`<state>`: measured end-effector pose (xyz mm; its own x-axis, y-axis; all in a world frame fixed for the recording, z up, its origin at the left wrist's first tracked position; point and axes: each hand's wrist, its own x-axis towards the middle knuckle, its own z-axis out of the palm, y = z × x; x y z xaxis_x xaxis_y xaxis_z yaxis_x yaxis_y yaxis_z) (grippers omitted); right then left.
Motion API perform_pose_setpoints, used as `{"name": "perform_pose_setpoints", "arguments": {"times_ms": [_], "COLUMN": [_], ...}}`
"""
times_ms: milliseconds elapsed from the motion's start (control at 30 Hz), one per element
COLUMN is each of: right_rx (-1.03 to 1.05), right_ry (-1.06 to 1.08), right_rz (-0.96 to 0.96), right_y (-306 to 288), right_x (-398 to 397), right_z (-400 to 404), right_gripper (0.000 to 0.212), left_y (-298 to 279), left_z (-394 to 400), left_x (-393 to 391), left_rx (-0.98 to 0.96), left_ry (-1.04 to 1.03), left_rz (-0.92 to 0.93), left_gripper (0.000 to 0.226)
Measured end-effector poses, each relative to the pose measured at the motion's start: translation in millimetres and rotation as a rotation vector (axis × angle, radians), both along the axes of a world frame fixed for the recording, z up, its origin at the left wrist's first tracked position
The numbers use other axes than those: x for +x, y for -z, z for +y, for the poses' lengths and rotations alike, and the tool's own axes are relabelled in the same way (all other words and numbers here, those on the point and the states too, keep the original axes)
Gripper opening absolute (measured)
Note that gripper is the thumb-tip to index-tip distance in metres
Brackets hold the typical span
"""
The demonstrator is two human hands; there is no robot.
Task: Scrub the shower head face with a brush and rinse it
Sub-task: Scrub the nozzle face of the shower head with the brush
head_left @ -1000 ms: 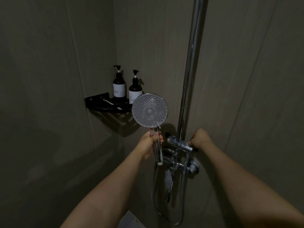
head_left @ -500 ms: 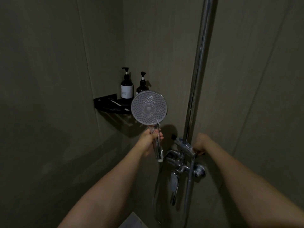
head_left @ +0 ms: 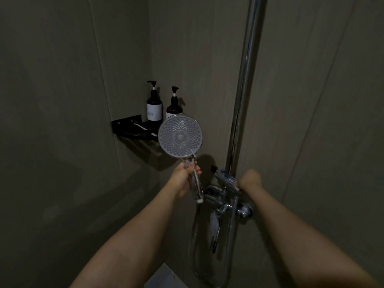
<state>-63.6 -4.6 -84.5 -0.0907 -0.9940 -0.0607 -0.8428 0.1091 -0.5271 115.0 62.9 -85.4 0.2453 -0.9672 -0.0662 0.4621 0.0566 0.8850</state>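
Nearest, two bare forearms reach up into a dim tiled shower corner. The left hand [head_left: 182,179] has its fingers wrapped around the clear handle of the shower head [head_left: 180,138], holding it upright with its round nozzle face toward the camera. The right hand [head_left: 249,179] clenches the mixer valve's handle [head_left: 226,179] beside the chrome riser pipe [head_left: 245,86]. Farther back, a black corner shelf [head_left: 128,126] carries two pump bottles [head_left: 154,107].

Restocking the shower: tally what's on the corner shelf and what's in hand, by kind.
Pump bottles: 2 (taller, shorter)
Brush on shelf: 1
Shower head, held by left hand: 1
Total: 4
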Motion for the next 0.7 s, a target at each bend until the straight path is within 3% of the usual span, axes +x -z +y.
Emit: {"name": "perform_pose_setpoints", "arguments": {"times_ms": [200, 333, 500, 700], "right_rx": [0.071, 0.143, 0.086, -0.003], "right_ry": [0.003, -0.015, -0.217, -0.264], "right_rz": [-0.208, -0.364, 0.049, 0.269], "right_y": [0, 3, 2, 0], "right_x": [-6, -16, -7, -6], "right_z": [-1, -6, -2, -3], "right_gripper": [0.017, 0.035, 0.042, 0.029], "left_y": [3, 4, 1, -4], "left_z": [-2, -5, -4, -4], "left_x": [-3, -2, -3, 5], "left_rx": [0.003, 0.003, -0.008, -0.001], "left_ry": [0.0, -0.002, 0.007, 0.013], "left_rz": [0.014, 0.005, 0.01, 0.001], "left_gripper": [0.023, 0.022, 0.022, 0.019]}}
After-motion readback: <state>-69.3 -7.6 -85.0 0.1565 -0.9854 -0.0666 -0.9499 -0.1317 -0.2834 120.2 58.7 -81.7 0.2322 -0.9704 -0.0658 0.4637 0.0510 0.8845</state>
